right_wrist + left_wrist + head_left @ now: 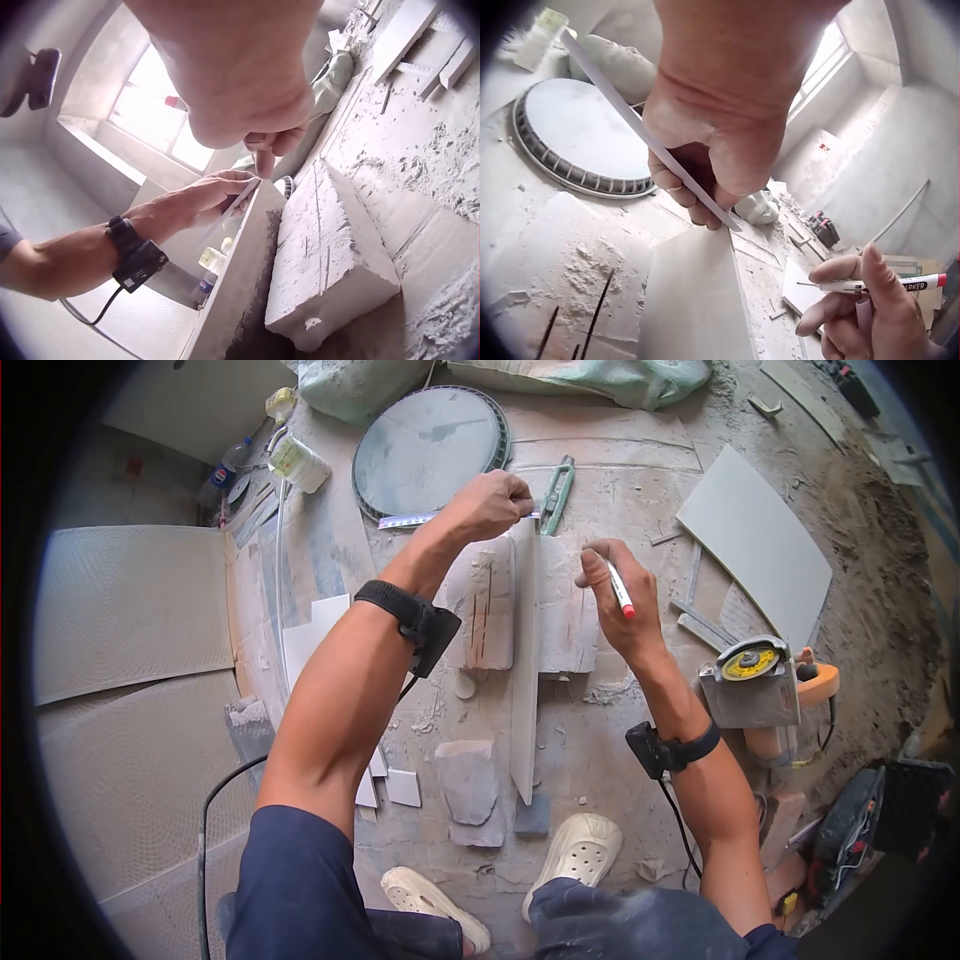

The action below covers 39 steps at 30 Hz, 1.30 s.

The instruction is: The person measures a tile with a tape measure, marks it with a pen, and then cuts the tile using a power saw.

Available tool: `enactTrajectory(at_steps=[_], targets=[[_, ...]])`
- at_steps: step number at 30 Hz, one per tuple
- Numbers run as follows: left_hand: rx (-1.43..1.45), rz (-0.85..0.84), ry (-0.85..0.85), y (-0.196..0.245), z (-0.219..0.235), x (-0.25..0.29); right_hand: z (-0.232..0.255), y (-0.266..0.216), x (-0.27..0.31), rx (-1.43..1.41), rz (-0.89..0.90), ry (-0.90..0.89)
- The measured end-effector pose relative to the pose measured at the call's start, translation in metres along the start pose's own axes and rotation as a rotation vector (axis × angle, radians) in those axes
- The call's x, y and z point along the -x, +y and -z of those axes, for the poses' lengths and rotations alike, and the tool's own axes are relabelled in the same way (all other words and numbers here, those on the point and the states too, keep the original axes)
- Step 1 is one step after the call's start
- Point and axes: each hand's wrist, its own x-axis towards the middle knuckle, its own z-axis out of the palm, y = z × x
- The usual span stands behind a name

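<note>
My left hand (490,505) pinches a thin, pale ruler (408,520) at the far end of a pale tile (525,660), which stands on its edge. In the left wrist view the ruler (622,112) slants across the tile's top corner, under the fingers. The tile stands between two dusty white blocks, one on the left (462,610) and one on the right (555,600). My right hand (643,605) holds a white marker (618,588) with a red end, just right of the tile. In the left wrist view the marker's tip (806,283) is bare and points toward the tile.
A round, dusty lid-like disc (430,450) lies beyond the left block, with a green tool (562,495) near it. On the right are a large white tile (760,545) and an angle grinder (750,662). Tile offcuts (404,788) and a stone piece (468,780) lie near the feet.
</note>
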Motion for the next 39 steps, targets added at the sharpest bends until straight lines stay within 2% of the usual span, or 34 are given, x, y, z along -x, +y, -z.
enactTrajectory(at_steps=[9, 11, 12, 14, 20, 27, 30, 32, 39], targets=[[-0.03, 0.009, -0.035, 0.001, 0.007, -0.009, -0.012, 0.008, -0.039, -0.159, 0.033, 0.046], [0.002, 0.007, -0.035, 0.0, 0.007, -0.009, -0.015, 0.007, -0.047, -0.183, -0.067, -0.065], [0.035, 0.004, -0.035, 0.001, 0.007, -0.008, -0.02, 0.007, -0.049, -0.184, -0.068, -0.065], [0.039, 0.007, -0.042, 0.001, 0.007, -0.008, -0.033, 0.009, -0.053, -0.288, -0.037, 0.066], [0.06, 0.013, -0.043, -0.003, 0.007, -0.008, -0.039, 0.014, -0.06, -0.456, -0.16, 0.065], [0.078, 0.015, -0.032, -0.005, 0.006, -0.009, -0.044, 0.013, -0.067, -0.468, -0.159, 0.033], [0.074, -0.001, -0.03, -0.008, 0.006, -0.011, -0.047, 0.016, -0.07, -0.429, -0.117, 0.049], [0.082, 0.007, -0.024, -0.007, 0.006, -0.01, -0.048, 0.019, -0.071, -0.355, -0.009, 0.054], [0.1, 0.003, -0.012, -0.003, 0.006, -0.005, -0.047, 0.015, -0.07, -0.312, 0.009, 0.063]])
